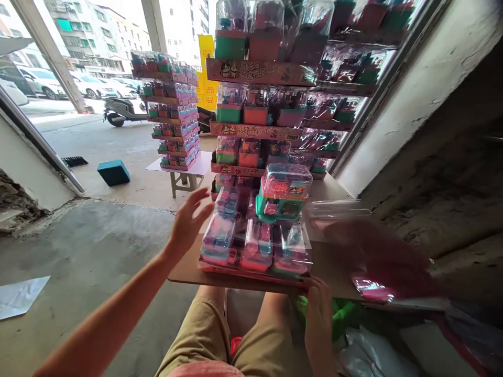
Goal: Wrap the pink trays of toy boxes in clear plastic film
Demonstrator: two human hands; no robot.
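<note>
A pink cardboard display tray (255, 273) on the table in front of me holds several small clear-topped toy boxes (258, 243) with teal and pink bases. On top of them sits another clear-lidded toy box (283, 193) with a teal base. My left hand (188, 222) is raised at the tray's left side, its fingers apart and nothing in them. At the front right corner, my right hand (319, 293) has its fingers closed at the tray's edge; their undersides are hidden.
A tall stack of filled trays (257, 131) rises behind the tray. Another stack (173, 112) stands on a stool (186, 180) at the left. Pink and clear plastic sheets (373, 283) lie at the right, partly blurred. A teal block (113, 173) is on the floor.
</note>
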